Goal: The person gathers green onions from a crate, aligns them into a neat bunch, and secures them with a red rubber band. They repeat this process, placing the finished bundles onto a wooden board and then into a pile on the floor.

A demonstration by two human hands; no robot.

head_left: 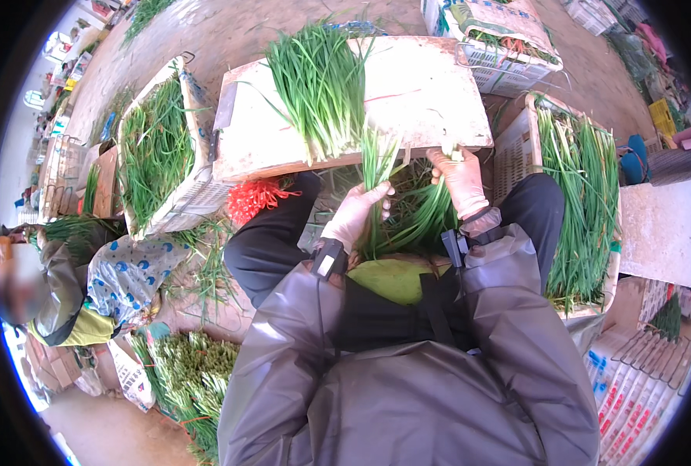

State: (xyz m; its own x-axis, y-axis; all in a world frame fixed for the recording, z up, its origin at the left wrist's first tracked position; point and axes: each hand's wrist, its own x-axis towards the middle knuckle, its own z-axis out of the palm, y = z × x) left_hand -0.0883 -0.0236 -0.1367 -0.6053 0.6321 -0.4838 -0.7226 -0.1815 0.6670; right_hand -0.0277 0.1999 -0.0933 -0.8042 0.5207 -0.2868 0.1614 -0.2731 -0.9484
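My left hand (357, 212), in a thin pale glove, grips a small bunch of green garlic chives (375, 154) just in front of the board's near edge. My right hand (459, 177), gloved too, is closed on the pale ends of another bunch, whose leaves (438, 211) hang down and left over my lap. On the white board (427, 87) lies a large pile of chives (322, 87), pale stems towards me. A knife (223, 119) rests along the board's left edge. Red ties (256, 200) hang in a cluster by my left knee.
Crates of chives stand left (191, 195) and right (517, 152) of my knees; another crate (505, 70) stands beyond the board. Bundled chives (197, 373) lie on the lower left. A person (65, 291) sits at the far left. Loose leaves (211, 279) litter the floor.
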